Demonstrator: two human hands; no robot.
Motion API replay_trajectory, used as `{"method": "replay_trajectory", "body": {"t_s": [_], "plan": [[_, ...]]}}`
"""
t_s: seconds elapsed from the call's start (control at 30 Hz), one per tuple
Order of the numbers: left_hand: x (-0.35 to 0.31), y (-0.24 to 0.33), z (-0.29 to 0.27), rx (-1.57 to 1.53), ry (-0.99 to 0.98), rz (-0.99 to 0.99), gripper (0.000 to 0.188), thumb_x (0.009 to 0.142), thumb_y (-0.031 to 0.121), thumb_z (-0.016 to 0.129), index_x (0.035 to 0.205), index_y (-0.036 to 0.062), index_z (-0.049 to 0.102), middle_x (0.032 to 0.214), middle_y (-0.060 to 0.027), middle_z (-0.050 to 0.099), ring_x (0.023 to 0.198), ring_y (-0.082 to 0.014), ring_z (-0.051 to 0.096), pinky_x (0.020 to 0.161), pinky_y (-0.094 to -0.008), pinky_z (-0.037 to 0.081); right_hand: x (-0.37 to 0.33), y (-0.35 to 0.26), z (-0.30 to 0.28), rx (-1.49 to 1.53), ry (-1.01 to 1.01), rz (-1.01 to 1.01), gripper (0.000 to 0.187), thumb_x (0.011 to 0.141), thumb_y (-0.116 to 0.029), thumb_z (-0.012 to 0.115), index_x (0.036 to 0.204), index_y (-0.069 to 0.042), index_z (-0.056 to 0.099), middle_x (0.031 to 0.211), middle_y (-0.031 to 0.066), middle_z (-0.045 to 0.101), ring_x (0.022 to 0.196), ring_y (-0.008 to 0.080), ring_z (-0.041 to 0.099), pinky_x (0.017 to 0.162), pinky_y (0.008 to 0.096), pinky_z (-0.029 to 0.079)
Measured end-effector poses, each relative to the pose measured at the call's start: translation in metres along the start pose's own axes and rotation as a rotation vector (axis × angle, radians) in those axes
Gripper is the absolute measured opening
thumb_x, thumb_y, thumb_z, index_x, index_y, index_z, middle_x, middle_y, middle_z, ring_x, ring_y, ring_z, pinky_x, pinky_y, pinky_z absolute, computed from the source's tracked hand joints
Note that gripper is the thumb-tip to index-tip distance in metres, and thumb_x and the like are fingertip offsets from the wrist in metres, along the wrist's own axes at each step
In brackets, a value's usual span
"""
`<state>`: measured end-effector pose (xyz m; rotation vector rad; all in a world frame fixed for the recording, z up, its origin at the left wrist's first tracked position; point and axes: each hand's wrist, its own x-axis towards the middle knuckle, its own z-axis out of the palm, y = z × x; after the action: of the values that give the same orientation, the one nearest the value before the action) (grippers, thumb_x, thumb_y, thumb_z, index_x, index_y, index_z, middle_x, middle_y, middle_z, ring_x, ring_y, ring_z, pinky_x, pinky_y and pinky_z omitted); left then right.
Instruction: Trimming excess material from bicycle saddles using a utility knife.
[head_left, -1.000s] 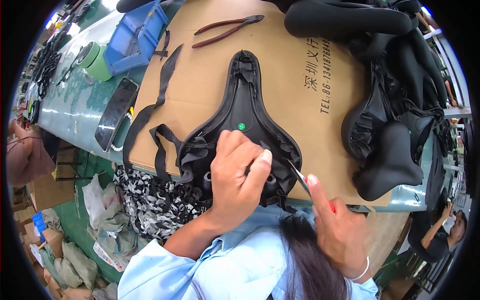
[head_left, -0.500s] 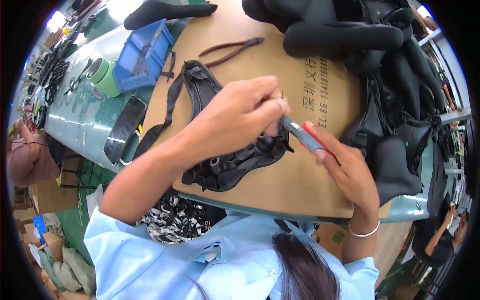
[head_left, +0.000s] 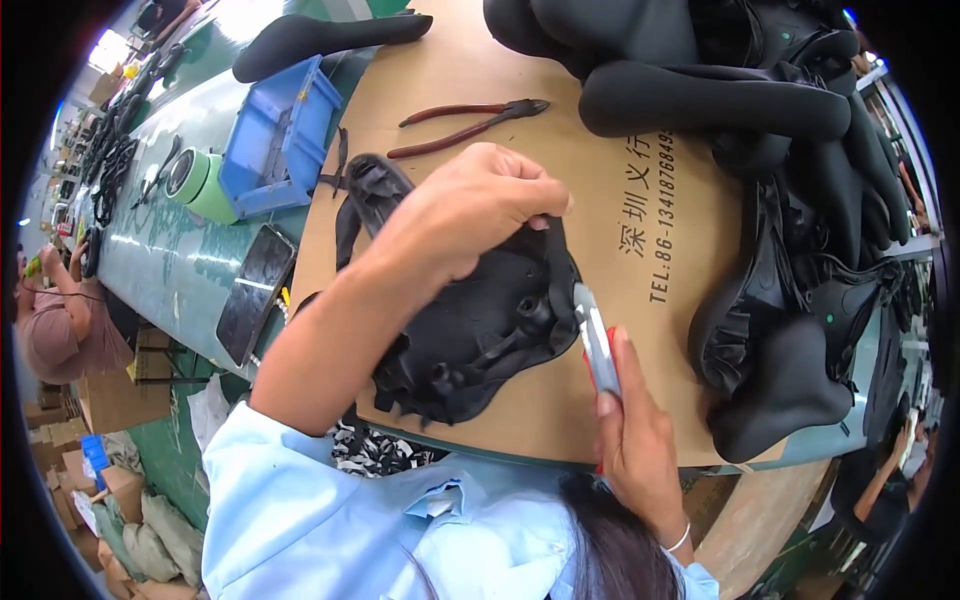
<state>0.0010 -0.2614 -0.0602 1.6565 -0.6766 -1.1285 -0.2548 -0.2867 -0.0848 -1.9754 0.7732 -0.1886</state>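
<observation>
A black bicycle saddle [head_left: 480, 310] lies upside down on the cardboard, its underside with posts and a folded edge facing up. Above its far right part, my left hand [head_left: 480, 205] is closed in a pinch on a black edge strip [head_left: 557, 250], which is drawn up from the rim. My right hand [head_left: 640, 440] grips a red and grey utility knife [head_left: 602, 360], its blade touching or very close to the saddle's right edge. My left forearm hides part of the saddle's left side.
Red-handled cutting pliers [head_left: 470, 125] lie beyond the saddle on the cardboard sheet [head_left: 620, 290]. To the left are a blue bin [head_left: 280, 140], a green cup [head_left: 205, 185] and a phone [head_left: 257, 295]. More black saddles [head_left: 720, 100] are piled at right. A person [head_left: 65, 310] sits far left.
The knife has swung upright and moved down to the saddle's right edge. My left hand has drawn the edge strip up, and more of the saddle's underside shows.
</observation>
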Motion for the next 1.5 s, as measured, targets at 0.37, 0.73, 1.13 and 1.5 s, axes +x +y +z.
{"method": "replay_trajectory", "body": {"t_s": [0.37,0.73,1.13,1.5], "plan": [[0.001,0.033,0.067,-1.03,0.219,0.672,0.02,0.091,0.022,0.063,0.083,0.0046,0.061,0.081,-0.0015,0.06,0.05,-0.0068,0.04,0.053,-0.0198,0.036,0.011,-0.002,-0.011,-0.08,0.038,0.083,0.056,0.098,-0.009,0.041,0.151,-0.012,0.024,0.086,0.0079,0.065,0.051,0.011,0.053,0.049,0.0301,0.046],[-0.028,-0.014,0.03,1.172,0.282,0.864,0.029,0.077,0.028,0.072,0.07,0.0007,0.063,0.068,-0.0088,0.059,0.073,-0.0293,0.055,0.078,-0.0398,0.044,0.017,-0.001,-0.032,-0.415,0.014,-0.178,0.051,0.096,-0.008,0.043,0.147,-0.007,0.033,0.099,0.0163,0.066,0.06,0.0323,0.061,0.059,0.04,0.049],[-0.003,-0.026,0.027,-0.545,0.187,0.583,0.02,0.089,0.016,0.064,0.076,0.0016,0.062,0.071,-0.0033,0.059,0.074,-0.0117,0.052,0.068,-0.0259,0.041,0.002,0.001,-0.043,-0.097,-0.13,-0.033,0.053,0.091,-0.005,0.051,0.143,-0.008,0.041,0.091,0.0204,0.066,0.065,0.0374,0.06,0.063,0.0385,0.05],[0.005,-0.026,0.016,0.96,0.028,1.033,0.012,0.067,0.008,0.067,0.078,0.0062,0.064,0.074,-0.0064,0.055,0.079,-0.0242,0.05,0.078,-0.038,0.037,0.006,-0.008,-0.038,-0.266,-0.014,-0.088,0.049,0.091,-0.003,0.048,0.14,-0.006,0.044,0.091,0.015,0.066,0.058,0.0209,0.058,0.059,0.0302,0.048]]}}
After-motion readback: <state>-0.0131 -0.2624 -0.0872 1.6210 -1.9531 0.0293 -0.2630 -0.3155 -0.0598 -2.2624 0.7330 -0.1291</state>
